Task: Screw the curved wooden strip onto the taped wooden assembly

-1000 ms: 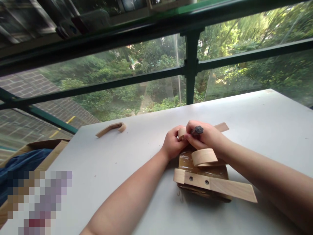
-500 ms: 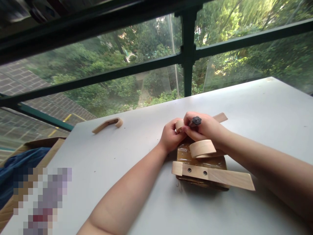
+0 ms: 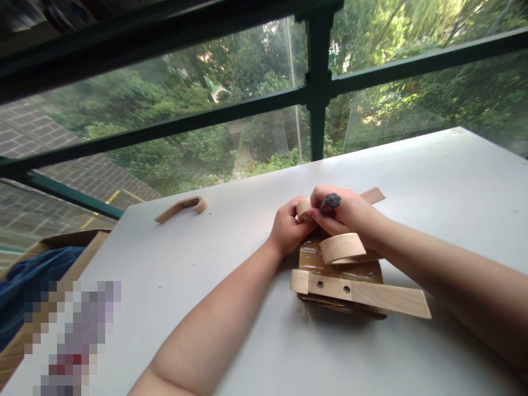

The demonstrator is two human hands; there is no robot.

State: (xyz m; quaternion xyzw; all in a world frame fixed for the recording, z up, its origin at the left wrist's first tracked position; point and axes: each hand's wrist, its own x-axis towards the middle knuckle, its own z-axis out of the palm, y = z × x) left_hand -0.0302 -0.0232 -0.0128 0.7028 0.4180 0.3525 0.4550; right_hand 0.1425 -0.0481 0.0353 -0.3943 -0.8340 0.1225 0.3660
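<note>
Nothing has shifted: both hands, left hand (image 3: 289, 228) and right hand (image 3: 344, 214), grip the curved wooden piece (image 3: 304, 207).

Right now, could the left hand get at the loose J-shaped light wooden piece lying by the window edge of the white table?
Probably yes: the J-shaped light wooden piece lies alone on bare white table, nothing between. But the left hand is gripping a curved wooden part and would need to let go first.

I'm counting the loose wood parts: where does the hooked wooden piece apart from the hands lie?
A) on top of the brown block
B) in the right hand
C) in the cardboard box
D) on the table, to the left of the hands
D: the hooked piece lies alone on the table, well to the left of the left hand and right hand.
</note>
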